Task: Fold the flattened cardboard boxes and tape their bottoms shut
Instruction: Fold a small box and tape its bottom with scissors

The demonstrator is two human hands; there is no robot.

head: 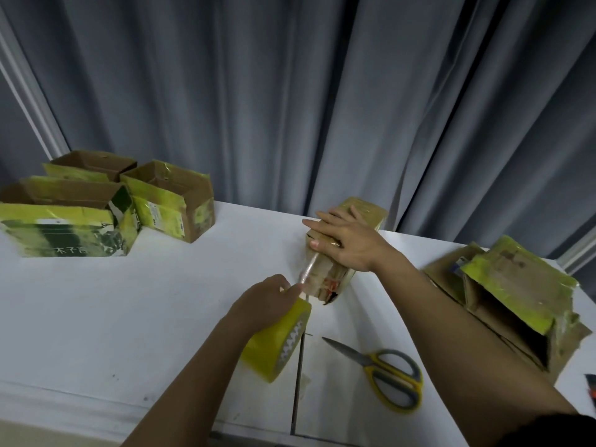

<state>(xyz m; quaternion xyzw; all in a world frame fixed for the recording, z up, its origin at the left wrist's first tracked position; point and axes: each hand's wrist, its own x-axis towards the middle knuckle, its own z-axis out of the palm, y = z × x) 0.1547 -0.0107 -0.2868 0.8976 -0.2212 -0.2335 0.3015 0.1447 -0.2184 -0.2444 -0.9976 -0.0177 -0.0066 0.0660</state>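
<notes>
A grey curtain (290,91) hangs in folds behind a white bench (145,317), whose top shows a dark seam running toward the near edge. At the far left of the bench stands a group of folded boxes (96,201), open tops up, brown inside with yellow-green tape and print on their walls; how many stand there is hard to count, as they overlap. At the right edge lies a stack of flattened boxes (516,301), partly cut off by the frame and partly behind the right forearm.

The box being taped (329,279) sits near the middle of the bench, just past the seam. Its long axis runs from the near side away toward the curtain, tilting slightly rightward, with its closed bottom face turned up. Much of that face is hidden under the right hand (345,240), which lies flat on it with fingers spread and pointing left.

The left hand (264,301) grips a roll of yellow tape (277,343) just in front of the box's near end. A clear strip of tape (308,269) stretches from the roll up onto the box; its glare blurs where it ends.

Grey scissors (380,372) with yellow handles lie closed on the bench, blades pointing left and away, near the roll but apart from it.
</notes>
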